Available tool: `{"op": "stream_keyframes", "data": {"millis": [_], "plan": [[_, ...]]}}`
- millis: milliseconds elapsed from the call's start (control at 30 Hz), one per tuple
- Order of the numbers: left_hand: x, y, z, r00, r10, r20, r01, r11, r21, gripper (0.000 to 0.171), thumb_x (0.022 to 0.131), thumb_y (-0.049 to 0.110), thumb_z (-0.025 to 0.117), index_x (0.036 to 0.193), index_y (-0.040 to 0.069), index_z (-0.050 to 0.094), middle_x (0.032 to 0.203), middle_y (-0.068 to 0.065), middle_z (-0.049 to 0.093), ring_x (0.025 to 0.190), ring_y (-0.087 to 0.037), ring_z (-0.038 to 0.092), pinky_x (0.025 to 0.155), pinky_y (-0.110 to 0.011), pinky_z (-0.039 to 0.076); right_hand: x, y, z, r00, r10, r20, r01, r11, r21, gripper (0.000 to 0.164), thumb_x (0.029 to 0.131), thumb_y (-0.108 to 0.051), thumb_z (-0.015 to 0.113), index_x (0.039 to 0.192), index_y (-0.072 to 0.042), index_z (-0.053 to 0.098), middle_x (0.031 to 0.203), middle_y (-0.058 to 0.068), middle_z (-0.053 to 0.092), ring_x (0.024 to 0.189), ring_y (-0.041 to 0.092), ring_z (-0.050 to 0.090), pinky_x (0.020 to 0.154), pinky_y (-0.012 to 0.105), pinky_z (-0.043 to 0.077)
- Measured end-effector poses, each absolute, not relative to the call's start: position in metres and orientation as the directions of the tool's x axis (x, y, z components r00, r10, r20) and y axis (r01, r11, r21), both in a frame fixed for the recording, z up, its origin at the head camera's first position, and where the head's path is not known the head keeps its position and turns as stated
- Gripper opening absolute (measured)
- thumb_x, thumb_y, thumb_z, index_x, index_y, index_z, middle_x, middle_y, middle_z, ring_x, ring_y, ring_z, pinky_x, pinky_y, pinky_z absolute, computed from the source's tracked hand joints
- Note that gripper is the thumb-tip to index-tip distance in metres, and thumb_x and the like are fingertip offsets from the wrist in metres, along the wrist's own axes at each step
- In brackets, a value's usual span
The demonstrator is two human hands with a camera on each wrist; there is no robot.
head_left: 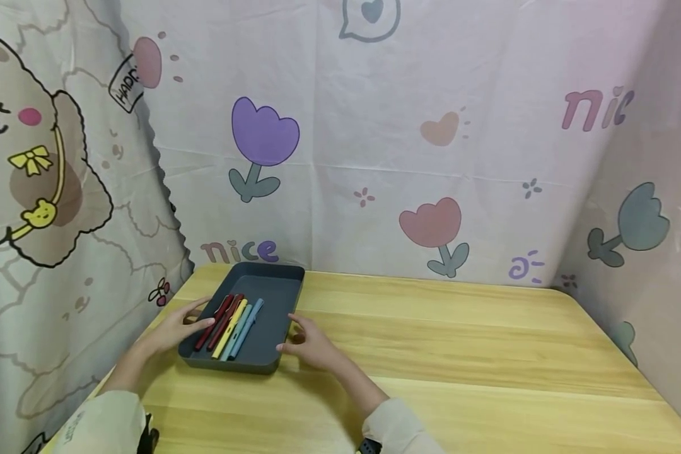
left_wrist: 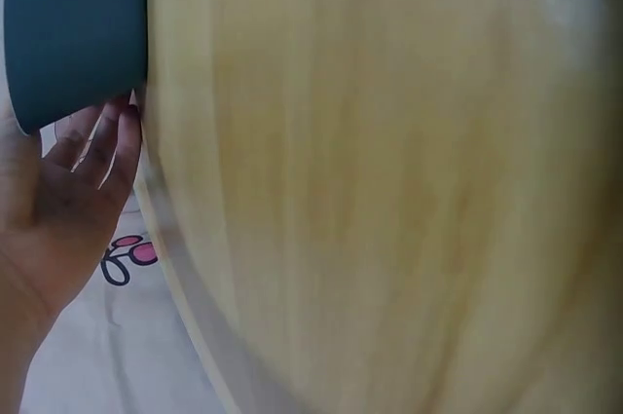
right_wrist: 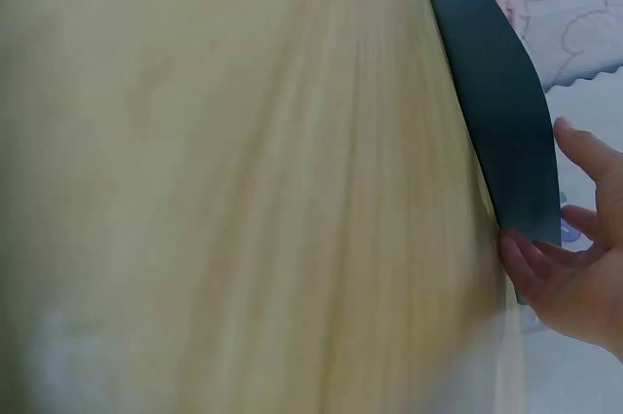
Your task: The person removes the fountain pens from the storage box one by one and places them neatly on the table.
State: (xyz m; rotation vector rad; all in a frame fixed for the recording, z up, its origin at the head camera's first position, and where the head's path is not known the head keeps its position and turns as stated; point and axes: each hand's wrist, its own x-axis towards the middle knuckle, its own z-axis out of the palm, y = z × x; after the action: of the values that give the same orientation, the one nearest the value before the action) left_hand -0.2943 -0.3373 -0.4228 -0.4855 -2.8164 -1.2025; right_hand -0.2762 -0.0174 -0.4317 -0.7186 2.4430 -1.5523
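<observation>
A dark grey rectangular tray [head_left: 269, 315] is at the left part of the table, with several pens lying side by side in it: two dark red pens [head_left: 218, 321], a yellow pen [head_left: 229, 328] and two light blue pens [head_left: 246, 328]. My left hand [head_left: 173, 328] holds the tray's left side, thumb over the rim and fingers along the outside. On the opposite side, my right hand [head_left: 313, 345] grips the right wall near the front corner. The right wrist view shows its thumb by the upper rim and fingertips at the lower edge.
The light wooden table [head_left: 459, 353] stretches to the right of the tray. A printed curtain [head_left: 346, 139] with tulips and hearts hangs behind it, and more curtain hangs at both sides. A black strap piece [head_left: 147, 438] shows by the left sleeve.
</observation>
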Motion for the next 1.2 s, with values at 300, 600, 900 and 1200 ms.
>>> {"op": "stream_keyframes", "data": {"millis": [300, 600, 900, 1200], "plan": [[-0.295, -0.333, -0.421, -0.957, 0.247, 0.154, 0.285, 0.682, 0.674, 0.068, 0.089, 0.026, 0.062, 0.14, -0.006, 0.029, 0.116, -0.035, 0.048, 0.103, -0.046, 0.05, 0.074, -0.05, 0.047, -0.276, -0.02, -0.432, -0.879, -0.465, 0.109, -0.269, 0.295, -0.917, 0.068, 0.084, -0.018, 0.068, 0.141, -0.001, 0.033, 0.138, 0.017, 0.038, 0.116, 0.033, 0.046, 0.093, 0.04, 0.04], [-0.293, -0.325, -0.421, -0.951, 0.268, 0.157, 0.302, 0.68, 0.668, 0.07, 0.088, 0.028, 0.063, 0.139, -0.007, 0.031, 0.117, -0.035, 0.047, 0.105, -0.046, 0.048, 0.076, -0.05, 0.046, -0.273, -0.014, -0.435, -0.884, -0.457, 0.096, -0.2, 0.185, -0.962, 0.069, 0.083, -0.01, 0.068, 0.141, 0.0, 0.031, 0.133, 0.021, 0.041, 0.107, 0.029, 0.053, 0.085, 0.035, 0.046], [-0.294, -0.315, -0.421, -0.953, 0.266, 0.145, 0.294, 0.701, 0.649, 0.072, 0.086, 0.031, 0.065, 0.139, -0.006, 0.031, 0.117, -0.033, 0.048, 0.107, -0.045, 0.046, 0.077, -0.052, 0.044, -0.272, -0.003, -0.431, -0.879, -0.474, 0.053, -0.141, 0.153, -0.978, 0.069, 0.084, -0.007, 0.067, 0.142, -0.001, 0.029, 0.135, 0.022, 0.038, 0.111, 0.032, 0.05, 0.087, 0.037, 0.045], [-0.291, -0.305, -0.421, -0.951, 0.283, 0.124, 0.293, 0.693, 0.659, 0.075, 0.086, 0.031, 0.065, 0.14, -0.006, 0.027, 0.121, -0.036, 0.042, 0.11, -0.046, 0.044, 0.081, -0.054, 0.043, -0.268, 0.009, -0.425, -0.876, -0.482, 0.014, -0.08, 0.118, -0.99, 0.07, 0.083, 0.0, 0.065, 0.143, -0.002, 0.028, 0.136, 0.024, 0.036, 0.113, 0.035, 0.047, 0.086, 0.038, 0.046]]}}
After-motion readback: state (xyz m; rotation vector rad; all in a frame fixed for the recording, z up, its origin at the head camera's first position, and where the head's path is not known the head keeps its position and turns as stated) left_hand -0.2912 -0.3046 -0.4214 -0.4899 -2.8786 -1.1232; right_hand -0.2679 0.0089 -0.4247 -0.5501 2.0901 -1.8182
